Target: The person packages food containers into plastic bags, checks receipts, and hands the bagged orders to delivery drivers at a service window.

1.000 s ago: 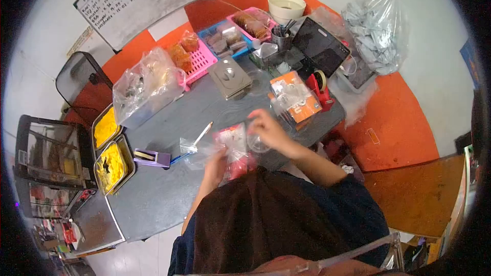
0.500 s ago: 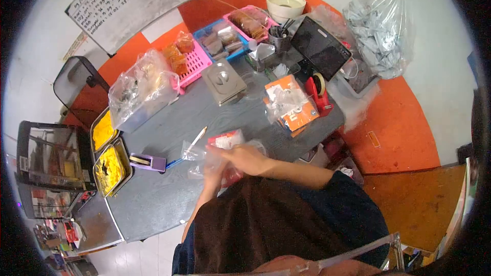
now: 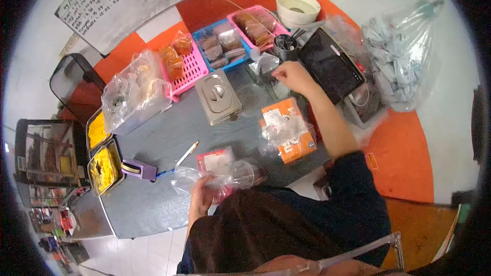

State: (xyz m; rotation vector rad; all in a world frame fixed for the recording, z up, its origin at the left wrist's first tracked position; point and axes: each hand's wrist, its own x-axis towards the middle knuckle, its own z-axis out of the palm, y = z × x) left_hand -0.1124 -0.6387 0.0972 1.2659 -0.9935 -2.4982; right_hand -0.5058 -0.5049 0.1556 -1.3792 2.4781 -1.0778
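My left hand [image 3: 202, 193] is closed on a clear plastic bag [image 3: 185, 180] close to my body, at the near edge of the table. Just beyond it lies a red-and-white packet [image 3: 215, 162], and a round clear plastic lid or tub [image 3: 243, 173] is to its right. My right hand [image 3: 290, 75] is stretched far forward with its fingers curled together, over a small clear container [image 3: 280, 88]. Whatever is between those fingers is too small to make out. A black pen cup [image 3: 285, 46] stands just behind that hand.
A steel lidded container [image 3: 218, 97] and an orange box [image 3: 287, 130] stand mid-table. A tablet screen [image 3: 330, 65] is right of my forearm. Pink [image 3: 190, 74] and blue baskets [image 3: 244, 60] line the back. A purple tape dispenser [image 3: 139, 170] and yellow-filled trays [image 3: 121, 166] are left.
My right hand has left the plastic bag and moved forward and right to the small containers. My left hand keeps the bag near my body. The view has shifted slightly.
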